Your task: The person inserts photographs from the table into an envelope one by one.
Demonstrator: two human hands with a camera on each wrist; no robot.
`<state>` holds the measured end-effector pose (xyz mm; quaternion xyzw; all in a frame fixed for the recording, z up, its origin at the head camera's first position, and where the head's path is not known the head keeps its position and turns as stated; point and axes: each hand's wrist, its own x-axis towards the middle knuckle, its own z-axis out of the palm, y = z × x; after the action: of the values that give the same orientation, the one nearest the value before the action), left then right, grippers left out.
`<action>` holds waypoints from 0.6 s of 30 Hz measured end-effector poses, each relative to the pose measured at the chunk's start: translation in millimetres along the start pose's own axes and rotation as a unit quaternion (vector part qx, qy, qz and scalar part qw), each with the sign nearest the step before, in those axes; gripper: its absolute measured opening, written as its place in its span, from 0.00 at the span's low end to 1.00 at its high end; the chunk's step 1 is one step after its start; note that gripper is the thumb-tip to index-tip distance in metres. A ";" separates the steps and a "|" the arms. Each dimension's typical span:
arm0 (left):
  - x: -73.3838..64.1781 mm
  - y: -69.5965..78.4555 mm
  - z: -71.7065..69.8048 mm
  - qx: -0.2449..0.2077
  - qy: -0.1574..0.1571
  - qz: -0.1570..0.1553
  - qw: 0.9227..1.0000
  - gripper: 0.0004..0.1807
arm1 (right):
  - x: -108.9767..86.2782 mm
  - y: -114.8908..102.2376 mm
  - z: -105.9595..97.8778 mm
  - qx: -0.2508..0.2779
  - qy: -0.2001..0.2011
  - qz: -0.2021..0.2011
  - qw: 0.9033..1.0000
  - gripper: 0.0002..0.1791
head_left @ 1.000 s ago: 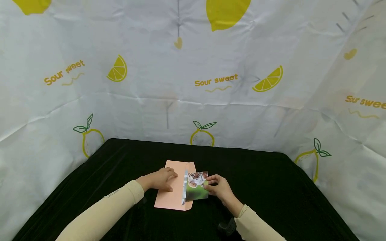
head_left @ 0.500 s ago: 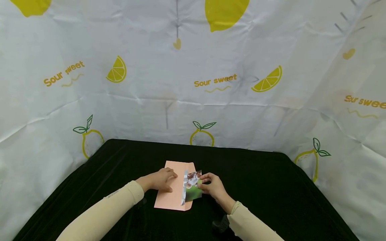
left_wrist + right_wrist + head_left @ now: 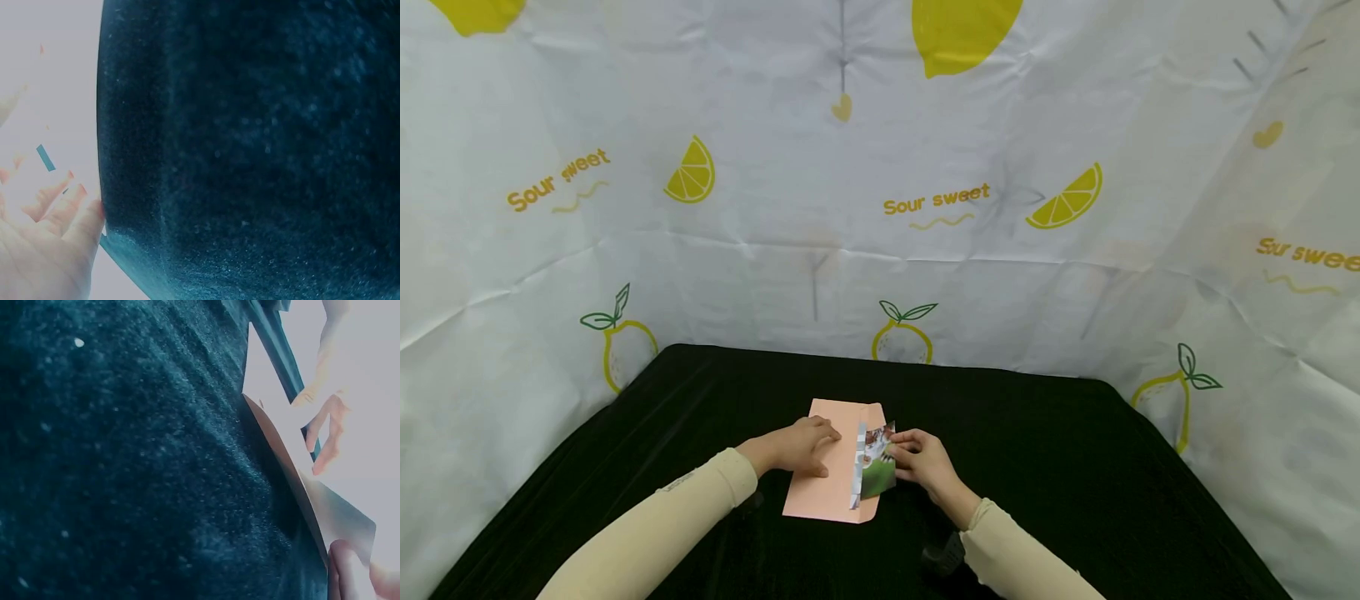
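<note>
A pink envelope (image 3: 820, 500) lies on the dark cloth in the head view, its flap side facing right. My left hand (image 3: 797, 446) rests on the envelope's left part with fingers spread. A photo card (image 3: 877, 481) with a tiger's head and green ground sticks out from the right side, partly hidden behind a pale strip (image 3: 857, 467) along the opening. Thumb and fingers of my right hand (image 3: 928, 462) pinch the card's right edge. In the right wrist view, the card (image 3: 350, 515) is tilted and washed out by glare, with a right fingertip (image 3: 350, 565) against it.
Dark velvety cloth (image 3: 1037, 467) covers the table around the envelope. A white curtain (image 3: 775, 292) with lemon prints rises behind the table's far edge. Below my right wrist sits a black object (image 3: 943, 554), only partly seen.
My right hand has moved left with the photo card, and less of the card shows outside the envelope. The card's outer edge tilts more. My left hand has stayed in place.
</note>
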<state>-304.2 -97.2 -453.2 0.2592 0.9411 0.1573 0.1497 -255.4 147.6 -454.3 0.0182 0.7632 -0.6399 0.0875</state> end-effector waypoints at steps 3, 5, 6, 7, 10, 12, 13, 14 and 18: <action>-0.6 -0.2 -1.1 0.000 0.000 0.000 1.000 0.31 | -1.5 1.6 -0.2 0.015 0.003 0.011 1.000 0.15; -0.7 -0.5 -1.0 0.000 0.000 -0.001 1.000 0.31 | -1.4 2.6 -0.1 0.020 0.005 0.018 1.000 0.15; -0.6 -0.8 -0.7 0.002 0.001 -0.001 1.000 0.31 | -1.2 3.1 -0.1 0.022 0.007 0.023 0.999 0.14; -0.4 -0.9 -0.5 0.002 0.000 -0.001 1.000 0.31 | -1.0 3.8 -0.2 0.025 0.007 0.026 0.999 0.14; -0.2 -1.1 0.2 0.001 -0.001 0.001 1.000 0.31 | -0.1 6.7 0.2 0.029 0.007 0.029 0.999 0.14; -0.1 -1.4 0.5 0.000 -0.001 0.002 1.000 0.31 | 0.0 8.6 0.4 0.033 0.004 0.028 0.999 0.14; -0.1 -1.2 0.6 -0.001 -0.001 0.003 1.000 0.31 | 0.0 9.5 0.6 0.035 0.003 0.026 0.999 0.15; -0.2 -1.3 0.5 -0.001 -0.001 0.003 1.000 0.31 | 0.1 10.2 0.8 0.036 0.002 0.024 0.999 0.15; 0.3 -1.7 0.7 0.002 -0.001 0.003 1.000 0.32 | 0.2 11.2 1.1 0.041 0.002 0.020 0.999 0.16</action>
<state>-304.9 -98.3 -454.6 0.2623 0.9405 0.1554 0.1501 -254.0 148.5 -465.3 0.0386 0.7358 -0.6690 0.0981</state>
